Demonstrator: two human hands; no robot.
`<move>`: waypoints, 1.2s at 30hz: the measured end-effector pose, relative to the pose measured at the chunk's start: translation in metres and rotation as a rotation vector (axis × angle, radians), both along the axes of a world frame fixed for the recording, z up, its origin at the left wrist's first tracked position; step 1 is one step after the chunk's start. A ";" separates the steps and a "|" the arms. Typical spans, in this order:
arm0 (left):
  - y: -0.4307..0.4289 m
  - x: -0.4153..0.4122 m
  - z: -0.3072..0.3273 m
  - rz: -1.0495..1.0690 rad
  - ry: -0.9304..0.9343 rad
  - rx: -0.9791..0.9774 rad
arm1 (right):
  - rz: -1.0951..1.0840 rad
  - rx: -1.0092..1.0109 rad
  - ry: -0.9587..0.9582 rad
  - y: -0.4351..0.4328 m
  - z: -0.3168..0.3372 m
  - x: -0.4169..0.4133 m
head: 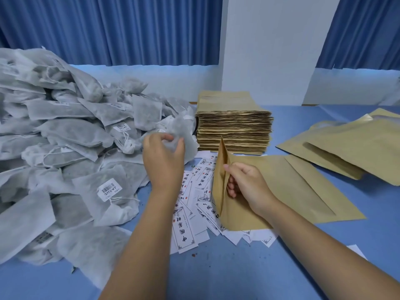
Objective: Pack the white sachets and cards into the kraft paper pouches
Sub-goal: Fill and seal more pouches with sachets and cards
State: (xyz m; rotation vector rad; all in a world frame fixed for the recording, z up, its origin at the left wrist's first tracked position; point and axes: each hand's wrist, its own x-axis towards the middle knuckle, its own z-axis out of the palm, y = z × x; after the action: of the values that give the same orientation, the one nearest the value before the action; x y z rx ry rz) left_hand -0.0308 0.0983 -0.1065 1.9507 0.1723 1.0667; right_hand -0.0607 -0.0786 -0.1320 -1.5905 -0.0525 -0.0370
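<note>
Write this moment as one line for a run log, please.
phase: packing | left hand: grips white sachet | right hand: holds kraft pouch mouth open | cards: loose on table

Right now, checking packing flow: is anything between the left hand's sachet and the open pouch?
Nothing visible. The left hand grips a sachet at the pile's edge; the right hand holds the pouch mouth open toward it. Only flat cards lie below the gap.

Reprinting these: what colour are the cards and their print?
The cards are white with black characters and borders, plus a small red mark. The head view shows it.
</note>
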 end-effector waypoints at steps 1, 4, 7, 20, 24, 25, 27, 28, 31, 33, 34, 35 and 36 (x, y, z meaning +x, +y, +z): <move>-0.001 -0.004 0.004 -0.023 -0.037 -0.056 | 0.000 0.000 0.001 0.000 0.000 0.000; -0.006 -0.014 0.013 -0.138 -0.089 -0.298 | -0.002 0.004 0.003 0.000 0.001 0.000; -0.007 -0.018 0.023 -0.238 -0.109 -0.593 | -0.011 0.006 0.004 0.000 0.000 0.000; -0.043 -0.020 0.006 -0.394 0.187 -0.162 | -0.077 0.110 -0.005 -0.001 0.002 -0.003; -0.039 -0.019 0.000 -0.319 0.143 0.080 | -0.095 0.105 -0.033 -0.001 0.002 -0.005; -0.039 -0.019 -0.001 -0.327 0.129 0.112 | -0.089 0.090 -0.043 -0.001 0.002 -0.005; -0.042 -0.020 0.000 -0.381 0.103 0.145 | -0.070 0.054 -0.060 0.000 0.001 -0.006; -0.044 -0.021 0.000 -0.414 0.099 0.162 | -0.064 0.043 -0.066 0.000 0.001 -0.007; -0.048 -0.021 0.000 -0.488 0.138 0.275 | -0.066 0.041 -0.095 0.001 0.001 -0.009; -0.050 -0.021 -0.002 -0.553 0.267 0.367 | -0.076 0.048 -0.123 0.001 0.001 -0.010; -0.051 -0.022 -0.003 -0.590 0.347 0.412 | -0.080 0.040 -0.134 0.000 0.001 -0.011; -0.052 -0.023 -0.003 -0.632 0.419 0.418 | -0.087 0.027 -0.140 0.000 0.002 -0.011; -0.051 -0.024 -0.002 -0.680 0.482 0.361 | -0.099 0.017 -0.147 -0.002 0.003 -0.011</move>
State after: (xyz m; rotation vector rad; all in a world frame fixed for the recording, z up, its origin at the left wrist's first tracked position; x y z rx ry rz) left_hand -0.0548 0.0469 -0.1082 2.3079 -0.4289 0.1798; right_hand -0.0716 -0.0805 -0.1289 -1.5700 -0.0873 -0.2308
